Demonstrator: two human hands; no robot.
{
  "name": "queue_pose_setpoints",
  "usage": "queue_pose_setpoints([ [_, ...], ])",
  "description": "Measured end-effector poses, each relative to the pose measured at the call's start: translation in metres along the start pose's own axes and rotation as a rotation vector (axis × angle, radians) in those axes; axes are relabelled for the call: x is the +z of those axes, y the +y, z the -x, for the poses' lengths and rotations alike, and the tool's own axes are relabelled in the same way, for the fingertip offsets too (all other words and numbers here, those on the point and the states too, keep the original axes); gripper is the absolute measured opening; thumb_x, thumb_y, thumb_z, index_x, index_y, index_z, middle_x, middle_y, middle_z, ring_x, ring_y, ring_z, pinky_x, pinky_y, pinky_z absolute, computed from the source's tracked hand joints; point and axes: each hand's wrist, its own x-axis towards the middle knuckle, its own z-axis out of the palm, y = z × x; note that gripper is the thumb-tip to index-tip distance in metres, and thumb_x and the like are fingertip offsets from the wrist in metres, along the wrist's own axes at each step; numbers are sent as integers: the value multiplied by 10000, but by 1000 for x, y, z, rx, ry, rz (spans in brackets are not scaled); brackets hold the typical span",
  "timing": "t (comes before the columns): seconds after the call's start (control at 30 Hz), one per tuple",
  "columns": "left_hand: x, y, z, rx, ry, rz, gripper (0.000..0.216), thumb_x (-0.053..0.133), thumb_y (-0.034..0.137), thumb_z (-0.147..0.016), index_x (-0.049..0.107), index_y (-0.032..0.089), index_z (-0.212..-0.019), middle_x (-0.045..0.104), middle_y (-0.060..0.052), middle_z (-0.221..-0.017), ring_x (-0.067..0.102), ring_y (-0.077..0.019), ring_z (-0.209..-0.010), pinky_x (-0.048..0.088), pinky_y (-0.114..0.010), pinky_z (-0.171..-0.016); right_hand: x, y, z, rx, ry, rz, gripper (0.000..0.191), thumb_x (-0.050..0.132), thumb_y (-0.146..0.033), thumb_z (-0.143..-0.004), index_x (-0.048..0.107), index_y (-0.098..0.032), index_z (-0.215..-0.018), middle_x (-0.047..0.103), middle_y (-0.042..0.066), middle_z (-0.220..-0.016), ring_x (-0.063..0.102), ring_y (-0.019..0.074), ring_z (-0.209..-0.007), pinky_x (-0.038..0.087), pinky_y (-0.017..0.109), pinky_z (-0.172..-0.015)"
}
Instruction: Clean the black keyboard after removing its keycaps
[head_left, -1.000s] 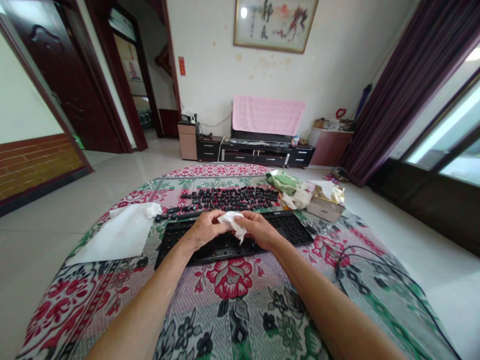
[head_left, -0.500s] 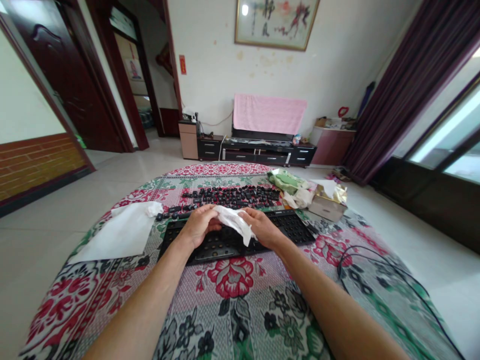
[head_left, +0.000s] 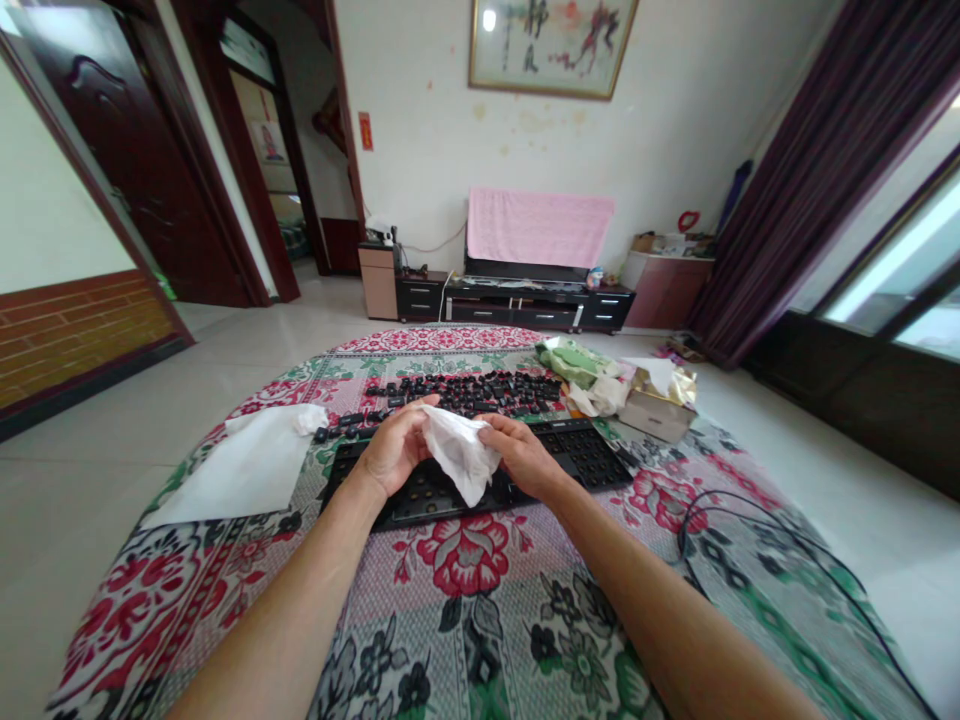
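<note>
A white tissue (head_left: 463, 455) hangs between my two hands, its lower corner pointing down. My left hand (head_left: 396, 445) is closed on its left edge, while my right hand (head_left: 521, 452) pinches the right edge. Beneath them lies a black keyboard (head_left: 585, 455) with its keycaps off, partly covered by my hands and the tissue. Just behind the keyboard, many loose black keycaps (head_left: 517, 388) are spread over the patterned tablecloth (head_left: 465, 555).
On the left lies a white sheet of paper (head_left: 232, 470) with a crumpled tissue (head_left: 309, 418) at its corner. At the right stand a small open box (head_left: 656, 412) and a green package (head_left: 574, 362). A black cable (head_left: 780, 530) loops over the right side.
The tissue has gone from a narrow folded strip to a wider, hanging triangular shape. My left hand's fingers have shifted slightly upward; the keyboard and keycaps stay in place.
</note>
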Motion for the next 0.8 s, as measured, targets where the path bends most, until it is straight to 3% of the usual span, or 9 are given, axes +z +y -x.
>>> queue_pose_setpoints([
  [0.17,-2,-6,0,-94,-113,-110,340,637,424,-703,624,121,-856,648,-53,-700,593,-138,-598,473,-233,-504,2,-2,-1,-87,105,-36,239,637,-360,-706,595,-174,-850,537,-43,-653,427,79,-542,328,212,-518],
  [0.3,4,-11,3,-50,-147,-208,328,755,299,-579,649,129,-839,667,-36,-704,594,-137,-600,473,-242,-550,4,-1,-1,-82,85,-49,243,649,-362,-694,589,-178,-842,544,-38,-665,435,82,-547,330,214,-518],
  [0.47,8,-12,2,-20,-29,-179,267,765,189,-477,682,118,-721,662,-27,-619,577,-138,-544,461,-262,-563,5,-3,0,-59,64,-68,222,633,-336,-698,591,-177,-847,539,-40,-644,421,75,-520,312,209,-495],
  [0.7,2,-13,-1,18,-23,-243,302,738,198,-501,717,136,-796,658,-22,-607,528,-112,-505,403,-229,-511,3,-2,0,-26,78,-58,185,624,-255,-671,593,-178,-836,533,-55,-589,399,62,-472,286,196,-467],
  [0.8,5,-16,0,120,-45,-403,204,685,217,-569,718,144,-757,649,-10,-596,529,-122,-533,405,-232,-548,6,-4,2,26,51,-69,157,620,-285,-684,614,-163,-783,526,-41,-575,419,69,-483,315,194,-474],
])
